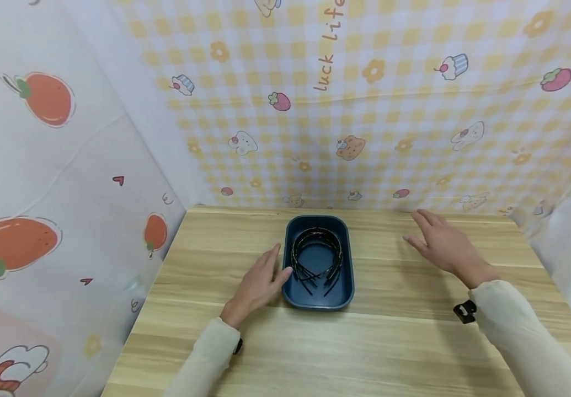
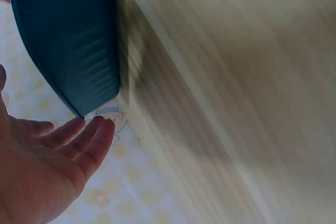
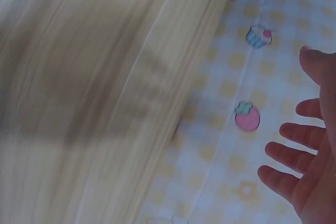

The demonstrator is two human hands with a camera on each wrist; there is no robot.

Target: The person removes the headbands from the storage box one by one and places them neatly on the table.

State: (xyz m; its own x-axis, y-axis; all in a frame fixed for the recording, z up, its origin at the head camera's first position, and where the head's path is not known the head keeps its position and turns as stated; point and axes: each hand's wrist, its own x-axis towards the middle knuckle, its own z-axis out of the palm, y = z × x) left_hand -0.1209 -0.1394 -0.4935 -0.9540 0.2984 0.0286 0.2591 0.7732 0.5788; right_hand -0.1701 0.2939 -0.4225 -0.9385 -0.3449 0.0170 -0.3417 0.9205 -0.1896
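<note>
A dark blue rectangular tray (image 1: 292, 302) sits on the wooden table, with several thin black headbands (image 1: 337, 242) lying in it, their ends crossing. My left hand (image 1: 260, 279) is at the tray's left side, fingers fairly straight and thumb by the rim. In the left wrist view, that hand (image 2: 58, 163) has its fingertips close to the tray's edge (image 2: 68, 40); whether they touch, I cannot tell. Well to the right of the tray, my right hand (image 1: 441, 240) hovers over the table with fingers extended, holding nothing. The right wrist view shows the same hand (image 3: 315, 161) with spread fingers.
The light wooden table (image 1: 374, 353) runs back to a yellow checked cloth (image 1: 315, 127) hung behind it. At the left hangs a white cloth (image 1: 86, 182) with fruit prints. Both wrists wear black straps, one a small black band (image 1: 465, 311) under the right sleeve.
</note>
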